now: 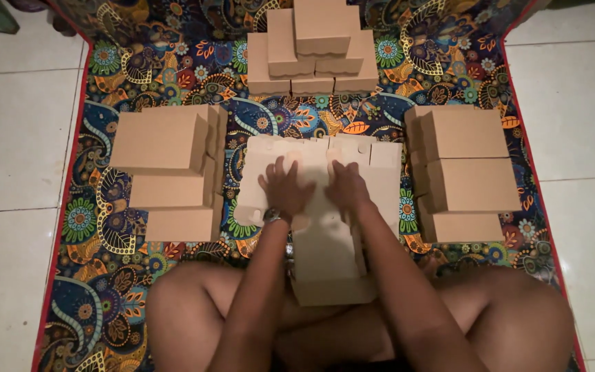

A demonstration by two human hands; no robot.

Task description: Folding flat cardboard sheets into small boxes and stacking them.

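Head view, looking straight down: a person sits cross-legged on a patterned mat with a red border, laid over pale floor tiles. Both hands rest in the middle of the frame on a flat die-cut cardboard blank, which lies on top of a stack of like blanks running down toward the lap. The left hand, with a wristwatch at the wrist, lies palm down with fingers spread on the blank's left half; the right hand presses flat just beside it, fingers also apart, neither closed around anything. Judging by this, the step in hand seems to be pressing or creasing the sheet along its scored lines, and the next move would likely call for lifting a side panel and tucking its tabs with steady, even pressure so the thin board does not buckle. Finished boxes surround the work: a stack at the left of the frame, another at the right, and a stepped pile at the top centre. All are plain brown kraft card, matte and smooth, with crisp rectangular sides; the top pile shows wavy scalloped flap edges, and the flat blank shows rounded tabs and notches along its upper edge. The mat is glossy-looking with dense paisley and floral motifs in blue, orange and green.
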